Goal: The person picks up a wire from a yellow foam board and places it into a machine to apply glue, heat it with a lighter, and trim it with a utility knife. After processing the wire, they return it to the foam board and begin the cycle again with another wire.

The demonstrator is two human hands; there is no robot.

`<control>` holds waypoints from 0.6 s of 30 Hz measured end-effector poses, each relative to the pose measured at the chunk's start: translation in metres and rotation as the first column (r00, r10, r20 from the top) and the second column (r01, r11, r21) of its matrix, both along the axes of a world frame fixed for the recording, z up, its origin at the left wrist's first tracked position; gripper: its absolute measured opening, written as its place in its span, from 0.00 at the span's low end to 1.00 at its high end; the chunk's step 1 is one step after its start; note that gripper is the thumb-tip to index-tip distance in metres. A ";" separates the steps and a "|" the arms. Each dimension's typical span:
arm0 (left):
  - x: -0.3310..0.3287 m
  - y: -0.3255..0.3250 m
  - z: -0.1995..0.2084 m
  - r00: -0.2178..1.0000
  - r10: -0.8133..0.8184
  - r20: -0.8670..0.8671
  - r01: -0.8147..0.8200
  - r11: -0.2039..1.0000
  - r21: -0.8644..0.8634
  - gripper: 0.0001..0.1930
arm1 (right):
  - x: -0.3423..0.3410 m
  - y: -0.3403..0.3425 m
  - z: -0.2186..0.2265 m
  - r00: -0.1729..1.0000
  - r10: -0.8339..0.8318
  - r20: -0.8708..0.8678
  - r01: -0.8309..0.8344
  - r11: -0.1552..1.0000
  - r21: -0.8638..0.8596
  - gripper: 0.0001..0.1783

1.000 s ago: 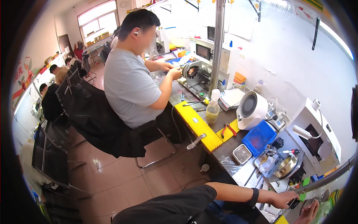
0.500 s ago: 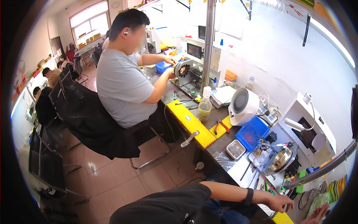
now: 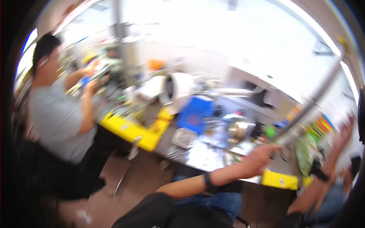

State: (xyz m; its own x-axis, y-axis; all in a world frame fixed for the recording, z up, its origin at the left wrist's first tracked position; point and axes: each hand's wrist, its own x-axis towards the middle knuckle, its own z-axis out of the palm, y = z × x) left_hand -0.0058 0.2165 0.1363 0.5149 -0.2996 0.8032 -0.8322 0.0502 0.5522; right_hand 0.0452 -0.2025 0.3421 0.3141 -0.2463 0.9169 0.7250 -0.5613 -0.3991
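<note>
My left hand, with a black band on the wrist, is over the front of the workbench, close to the slanted metal pole. Its fingers look bent but are smeared by motion, and nothing in them can be made out. My right hand is raised at the far right, beyond a green bag. Its blurred fingers seem stretched upward, with no held thing visible. Left of my left hand on the bench is a round brass-coloured part on a device.
A blue tray, a small metal dish and a white round-fronted device stand along the bench. Yellow edging lines its front. A co-worker in a grey shirt sits at left; part of another person shows at lower right.
The view has swung right, so the bench and co-worker appear further left. My right hand has come up from the lower right corner. Everything is more blurred.
</note>
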 end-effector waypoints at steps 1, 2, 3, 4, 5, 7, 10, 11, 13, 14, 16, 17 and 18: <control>0.002 0.012 -0.001 0.998 0.009 -0.057 -0.006 0.998 0.066 0.31 | 0.015 0.072 -0.004 0.999 -0.042 -0.014 0.042 0.999 0.026 0.25; -0.002 0.020 -0.004 0.996 0.033 -0.085 -0.025 0.996 0.089 0.31 | 0.023 0.113 0.007 0.993 0.100 -0.063 -0.082 0.967 0.243 0.25; -0.001 0.021 -0.006 0.993 0.050 -0.103 -0.039 0.993 0.107 0.31 | 0.019 0.155 0.021 0.991 0.102 -0.084 -0.071 0.946 0.316 0.22; 0.002 0.015 -0.004 0.993 0.018 -0.116 -0.004 0.993 0.120 0.32 | 0.011 0.174 0.033 0.990 0.142 -0.025 -0.119 0.902 0.414 0.18; 0.003 0.010 -0.004 0.990 0.008 -0.142 0.012 0.989 0.144 0.32 | 0.004 0.187 0.043 0.989 0.146 -0.003 -0.130 0.889 0.439 0.14; 0.003 0.000 0.004 0.988 -0.040 -0.149 0.058 0.991 0.119 0.34 | -0.003 0.189 0.057 0.990 0.142 0.013 -0.136 0.910 0.391 0.11; -0.003 0.001 0.015 0.989 -0.028 -0.147 0.050 0.988 0.149 0.35 | -0.001 0.202 0.071 0.987 0.158 0.033 -0.158 0.911 0.380 0.11; -0.003 -0.001 0.017 0.984 -0.027 -0.176 0.059 0.983 0.175 0.35 | 0.001 0.199 0.074 0.989 0.147 0.031 -0.148 0.913 0.379 0.12; -0.002 0.000 0.018 0.989 -0.025 -0.149 0.052 0.982 0.181 0.35 | 0.012 0.203 0.078 0.977 0.211 0.026 -0.205 0.905 0.373 0.12; -0.002 0.001 0.017 0.989 -0.017 -0.145 0.040 0.987 0.157 0.35 | 0.018 0.207 0.081 0.973 0.232 0.011 -0.220 0.904 0.367 0.12; -0.002 0.003 0.018 0.991 -0.016 -0.132 0.033 0.991 0.126 0.35 | 0.024 0.216 0.087 0.957 0.289 -0.014 -0.264 0.890 0.371 0.12; 0.000 0.003 0.018 0.991 -0.020 -0.131 0.038 0.991 0.131 0.35 | 0.026 0.220 0.090 0.959 0.285 -0.012 -0.259 0.890 0.376 0.12; 0.002 0.003 0.017 0.993 -0.037 -0.116 0.053 0.990 0.133 0.35 | 0.028 0.223 0.092 0.951 0.306 -0.051 -0.268 0.892 0.364 0.12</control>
